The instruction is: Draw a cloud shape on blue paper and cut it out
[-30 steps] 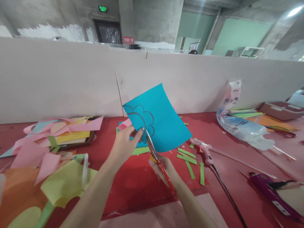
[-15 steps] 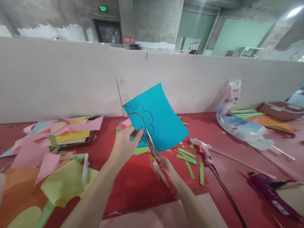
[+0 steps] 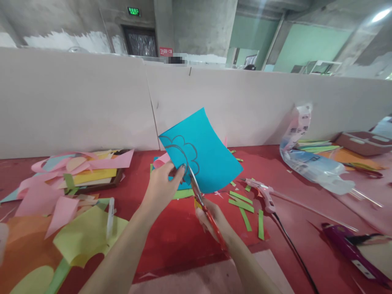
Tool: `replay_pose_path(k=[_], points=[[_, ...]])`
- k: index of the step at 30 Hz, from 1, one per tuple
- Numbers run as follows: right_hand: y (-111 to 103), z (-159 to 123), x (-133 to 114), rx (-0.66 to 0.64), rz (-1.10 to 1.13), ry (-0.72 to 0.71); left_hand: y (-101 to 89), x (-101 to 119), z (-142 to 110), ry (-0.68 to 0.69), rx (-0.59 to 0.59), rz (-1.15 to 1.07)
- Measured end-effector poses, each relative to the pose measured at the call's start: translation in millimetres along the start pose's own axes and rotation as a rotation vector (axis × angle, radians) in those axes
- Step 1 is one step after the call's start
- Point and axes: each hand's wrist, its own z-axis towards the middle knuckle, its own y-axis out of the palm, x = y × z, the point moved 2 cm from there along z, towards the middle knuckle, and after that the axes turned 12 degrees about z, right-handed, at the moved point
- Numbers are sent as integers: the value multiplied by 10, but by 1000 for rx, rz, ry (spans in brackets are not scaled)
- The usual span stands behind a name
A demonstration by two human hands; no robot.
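Note:
My left hand (image 3: 165, 183) pinches the lower left edge of a blue sheet of paper (image 3: 211, 147) between thumb and fingers. A scalloped cloud or petal outline with an inner arc is drawn in dark line on the sheet's left part. My right hand (image 3: 212, 216) is closed around red-handled scissors (image 3: 211, 222). Their blades reach up into the lower edge of the paper, close to my left thumb and the drawn line. The sheet is held up above the red table, tilted, its right side curling.
Paper scraps (image 3: 45, 200) and a tray (image 3: 118, 179) lie left, a white marker (image 3: 110, 216) among them. To the right are green strips (image 3: 241, 206), a pink glue gun (image 3: 265, 194), a plastic bag (image 3: 321, 167) and a purple tool (image 3: 352, 253). A white partition (image 3: 76, 102) stands behind.
The upper and right part of the blue sheet has shifted slightly left and bends a little more. Both hands keep nearly the same place, the scissors still at the paper.

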Motion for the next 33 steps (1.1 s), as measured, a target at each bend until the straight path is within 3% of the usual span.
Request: replay_pose_path(k=[14,33], points=[[26,3,3,46,38,69,5,-8,6,-3,0,2],[-8,36,90,47,52,55,37,-42,8,-34,-5,-67]])
